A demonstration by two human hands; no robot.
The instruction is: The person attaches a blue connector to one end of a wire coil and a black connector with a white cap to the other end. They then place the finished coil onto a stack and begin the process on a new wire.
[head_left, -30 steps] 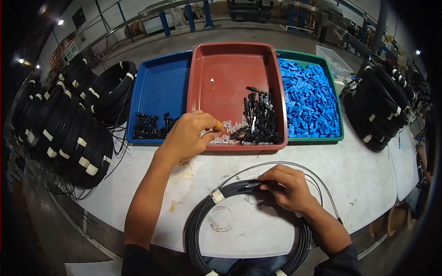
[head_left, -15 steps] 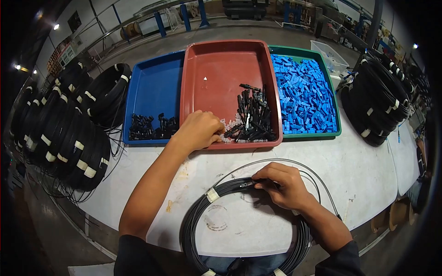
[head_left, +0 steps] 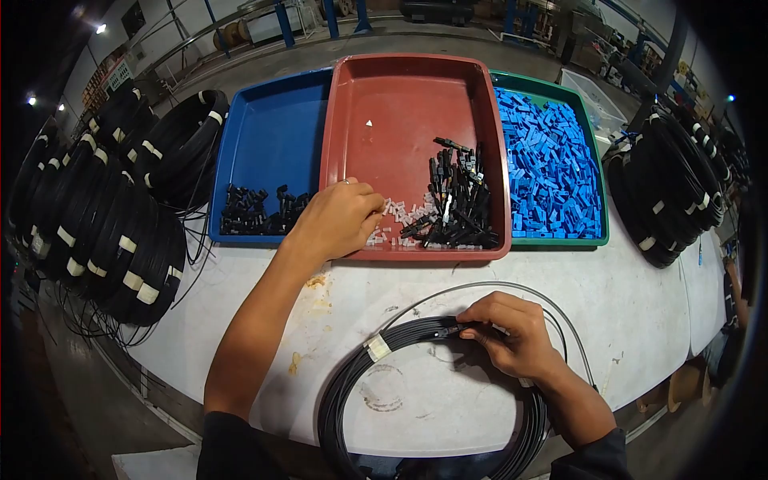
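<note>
The white tabletop [head_left: 632, 312] carries all items listed. Stacked black coils [head_left: 104, 232] occupy its left side; a second stack [head_left: 664, 188] stands at the far right. Three trays sit side by side between them: the red tray [head_left: 400, 112] in the middle, the blue tray [head_left: 276, 132] to its left, the green tray [head_left: 560, 242] to its right.

The cable coil [head_left: 344, 392] lies at the near side in front of me, its near part running past the tabletop's edge and out of view. A thin grey cable loop [head_left: 496, 285] arches beyond its far side.

My left hand [head_left: 338, 220] is palm down over the near left corner of the red tray, fingers curled downward; its fingertips are partly hidden, so I cannot tell how far they are closed or whether they have hold of anything. My right hand [head_left: 512, 332] is closed in a pinch on a small dark connector [head_left: 448, 330] at the coil's far side.

Blue pieces [head_left: 552, 168] fill much of the green tray. Black connectors [head_left: 460, 196] are heaped in the red tray's near right corner (loosely, I note), with small clear pieces [head_left: 410, 213] beside them, to the left. Small black parts [head_left: 254, 214] lie at the blue tray's near end.
</note>
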